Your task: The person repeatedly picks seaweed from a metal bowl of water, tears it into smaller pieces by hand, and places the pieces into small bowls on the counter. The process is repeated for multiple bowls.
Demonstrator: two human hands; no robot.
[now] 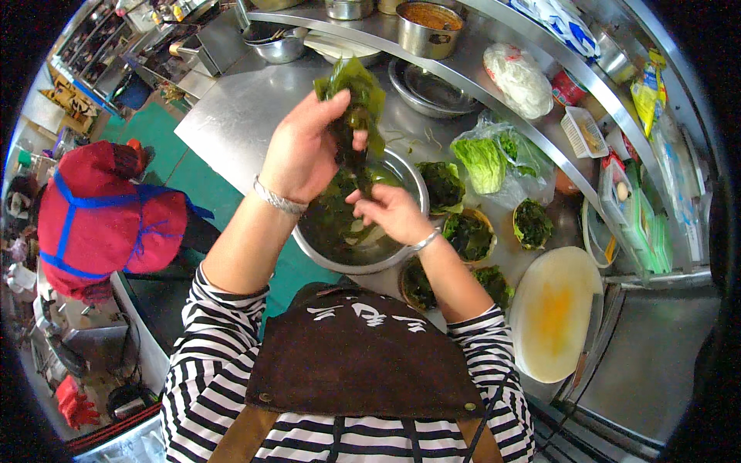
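Note:
My left hand (307,144) grips a bunch of wet green seaweed (367,92), raised above a round metal basin (419,185). The bunch's dark lower end hangs down to my right hand (393,214), whose fingertips pinch it over the basin's right side. Cloudy liquid and more seaweed fill the basin, partly hidden by my hands. To its right, several small bowls hold dark seaweed edged with green leaf, among them a middle bowl (468,234) and a separate one (532,224). My right forearm partly covers the nearest bowls.
A stained white cutting board (556,312) lies at right. Lettuce (483,165) in a plastic bag and a metal pan (431,87) sit farther back. The overhead shelf (370,40) carries a pot of reddish sauce (431,29). At left, a person in red (104,214) bends over.

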